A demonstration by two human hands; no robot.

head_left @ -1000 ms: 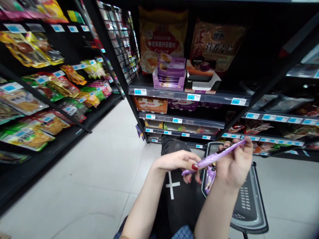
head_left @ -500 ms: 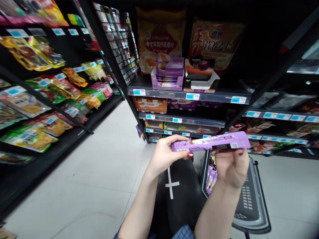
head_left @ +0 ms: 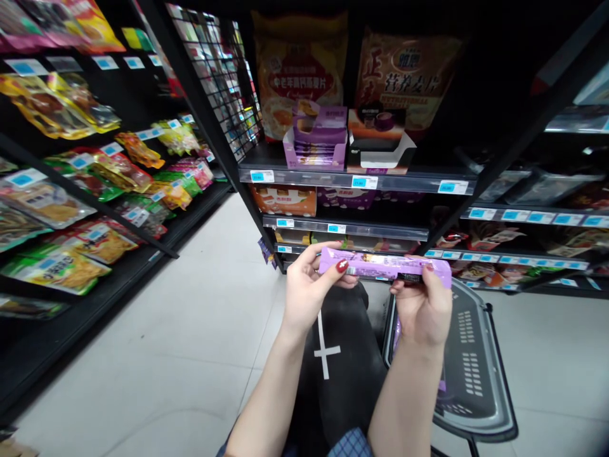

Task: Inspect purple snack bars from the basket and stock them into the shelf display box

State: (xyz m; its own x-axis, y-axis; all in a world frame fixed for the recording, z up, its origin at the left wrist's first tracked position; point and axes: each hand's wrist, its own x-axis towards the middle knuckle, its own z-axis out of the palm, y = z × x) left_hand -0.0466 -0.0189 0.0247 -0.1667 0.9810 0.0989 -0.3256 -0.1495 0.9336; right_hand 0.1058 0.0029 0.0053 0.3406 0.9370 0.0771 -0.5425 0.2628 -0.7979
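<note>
A long purple snack bar [head_left: 380, 266] is held level in front of me, one end in each hand. My left hand [head_left: 307, 289] pinches its left end between thumb and fingers. The right end sits in the closed fingers of my right hand [head_left: 423, 311]. Straight ahead on the shelf stands an open purple display box [head_left: 316, 139] of the same kind of bars, with a dark and white display box [head_left: 380, 152] beside it. A grey shopping basket [head_left: 471, 374] sits on the floor below my right hand, with purple packs partly hidden inside.
Black shelves [head_left: 352, 181] with blue price tags face me. Large snack bags [head_left: 299, 70] stand on the top shelf. Another rack on the left carries colourful snack pouches [head_left: 57, 266]. A pale tiled aisle [head_left: 190, 330] runs between them. My knee in dark trousers [head_left: 337, 355] is below my hands.
The purple bar went from tilted and edge-on near the basket to raised, level and face-on. Both hands rose with it and kept their hold.
</note>
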